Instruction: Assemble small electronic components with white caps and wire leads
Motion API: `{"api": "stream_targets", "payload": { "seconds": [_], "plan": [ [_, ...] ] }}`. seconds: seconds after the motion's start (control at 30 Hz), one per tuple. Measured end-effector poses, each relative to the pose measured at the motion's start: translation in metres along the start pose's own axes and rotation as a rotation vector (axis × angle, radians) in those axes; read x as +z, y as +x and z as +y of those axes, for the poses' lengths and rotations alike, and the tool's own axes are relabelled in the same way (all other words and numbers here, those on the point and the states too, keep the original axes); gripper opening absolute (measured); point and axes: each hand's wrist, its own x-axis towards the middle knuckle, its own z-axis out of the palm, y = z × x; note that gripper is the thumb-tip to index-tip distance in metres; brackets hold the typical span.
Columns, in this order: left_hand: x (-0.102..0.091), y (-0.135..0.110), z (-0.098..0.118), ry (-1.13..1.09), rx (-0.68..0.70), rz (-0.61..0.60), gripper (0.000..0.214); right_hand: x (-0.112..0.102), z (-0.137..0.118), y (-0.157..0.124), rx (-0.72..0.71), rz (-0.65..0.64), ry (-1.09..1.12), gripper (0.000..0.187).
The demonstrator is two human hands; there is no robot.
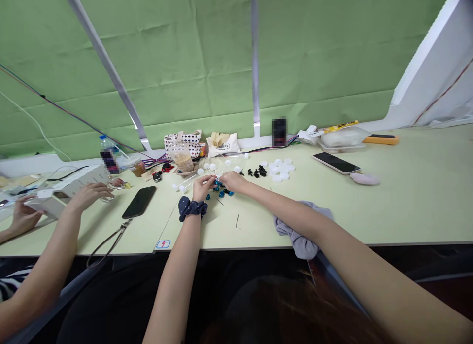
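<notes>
My left hand point(203, 188), with a dark dotted scrunchie point(192, 209) on its wrist, is closed in a pinch. Just to its right, my right hand point(234, 182) is curled closed, and the fingertips of both almost meet. What they hold is too small and too covered to make out. Beneath and between them lie several small shiny blue parts point(224, 192). A thin L-shaped hex key point(237, 222) rests on the table nearer to me. Small black parts point(259, 171) and a cluster of round white caps point(281, 170) sit right of my right hand.
A black phone point(139, 202) lies at left, beside a co-worker's hands on a white box point(79, 182). Behind my hands stand an iced drink cup point(182, 161) and a patterned bag point(188, 140). At right are a pink-edged phone point(336, 162), a plastic container point(342, 138) and a grey cloth point(301, 235).
</notes>
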Motion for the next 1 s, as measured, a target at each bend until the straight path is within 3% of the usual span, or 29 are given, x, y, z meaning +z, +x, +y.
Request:
{"api": "stream_targets", "payload": {
  "seconds": [0.17, 0.47, 0.87, 1.0],
  "plan": [
    [0.002, -0.001, 0.0, 0.032, 0.039, -0.062, 0.041, 0.0, 0.003, 0.001, 0.143, 0.077, 0.071, 0.016],
    [0.007, -0.004, -0.002, 0.074, 0.024, -0.087, 0.037, 0.009, 0.01, 0.002, 0.162, 0.107, 0.135, 0.009],
    [0.006, -0.004, 0.0, 0.101, 0.079, -0.083, 0.04, 0.003, 0.003, -0.002, 0.173, 0.007, -0.05, 0.013],
    [0.008, -0.005, 0.0, 0.1, 0.092, -0.092, 0.04, 0.005, 0.012, -0.001, 0.129, -0.038, 0.069, 0.011]
  ]
}}
